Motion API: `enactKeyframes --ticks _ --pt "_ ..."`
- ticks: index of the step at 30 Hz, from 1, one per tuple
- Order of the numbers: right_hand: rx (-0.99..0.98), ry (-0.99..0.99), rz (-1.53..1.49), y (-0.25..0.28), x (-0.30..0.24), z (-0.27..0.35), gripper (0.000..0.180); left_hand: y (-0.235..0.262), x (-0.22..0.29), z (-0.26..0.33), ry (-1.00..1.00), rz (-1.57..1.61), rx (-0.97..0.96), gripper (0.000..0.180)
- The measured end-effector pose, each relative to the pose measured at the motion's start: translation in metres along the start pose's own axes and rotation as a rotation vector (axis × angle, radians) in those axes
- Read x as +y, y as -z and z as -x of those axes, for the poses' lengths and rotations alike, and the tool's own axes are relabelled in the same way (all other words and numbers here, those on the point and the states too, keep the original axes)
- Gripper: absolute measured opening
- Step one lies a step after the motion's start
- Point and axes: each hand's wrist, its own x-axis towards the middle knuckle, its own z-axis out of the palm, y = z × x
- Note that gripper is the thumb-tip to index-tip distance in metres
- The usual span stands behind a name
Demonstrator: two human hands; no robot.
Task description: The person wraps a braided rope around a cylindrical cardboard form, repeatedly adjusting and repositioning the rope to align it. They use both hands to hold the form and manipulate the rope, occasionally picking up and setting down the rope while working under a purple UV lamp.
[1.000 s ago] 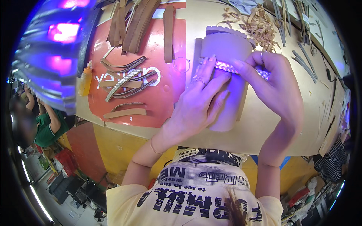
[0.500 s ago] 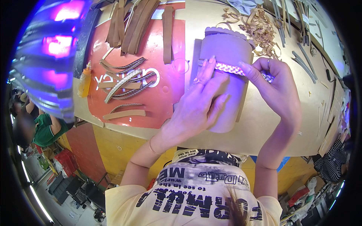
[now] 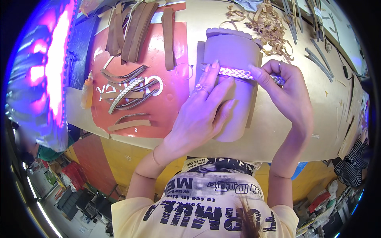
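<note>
A light braided strap [image 3: 237, 73] lies across a rounded grey-brown form [image 3: 231, 49] with a scalloped far edge. The fingers of my left hand [image 3: 202, 105] stretch out flat, their tips pressing the strap's left part against the form. At the right side, the thumb and bent fingers of my right hand [image 3: 283, 85] pinch the strap, whose end pokes out past them. Part of the strap is hidden under my fingers. Left of the form, several braided strips [image 3: 126, 94] and flat brown pieces lie on a red sheet [image 3: 158, 123].
Brown flat strips [image 3: 137, 33] lie at the far left, with a single strip [image 3: 168, 39] beside them. A small glue-like bottle [image 3: 87, 93] is at the left. Curled brown scraps [image 3: 270, 27] heap behind the form; dark cords [image 3: 319, 61] lie far right. A glowing purple surface [image 3: 41, 75] fills the left rim.
The view has shifted a little, and the glowing surface covers more of the left side, hiding most of a green-clad person. Both hands keep nearly the same hold on the strap.
</note>
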Motion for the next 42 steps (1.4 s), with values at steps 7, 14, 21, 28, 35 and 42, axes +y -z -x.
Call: enactKeyframes --ticks 7,14,21,28,35,42 --pt "0.002 -0.040 -0.012 -0.004 0.012 0.002 0.028 0.002 0.005 -0.003 0.053 -0.051 -0.043 0.040" --pt "0.040 -0.027 -0.059 -0.010 0.018 0.005 0.028 0.003 0.004 -0.005 0.003 0.017 -0.096 0.040" --pt "0.057 -0.024 -0.056 -0.013 0.022 0.006 0.029 0.003 0.003 -0.004 -0.002 0.012 -0.093 0.042" --pt "0.173 0.059 0.011 -0.027 0.030 0.007 0.031 0.003 0.002 -0.004 0.001 -0.023 -0.094 0.044" --pt "0.178 -0.028 0.167 -0.024 0.021 0.007 0.038 0.001 0.000 -0.002 0.006 -0.010 -0.048 0.041" --pt "0.160 -0.007 0.125 -0.029 -0.003 0.017 0.030 0.005 -0.004 0.009 -0.026 -0.031 0.051 0.043"
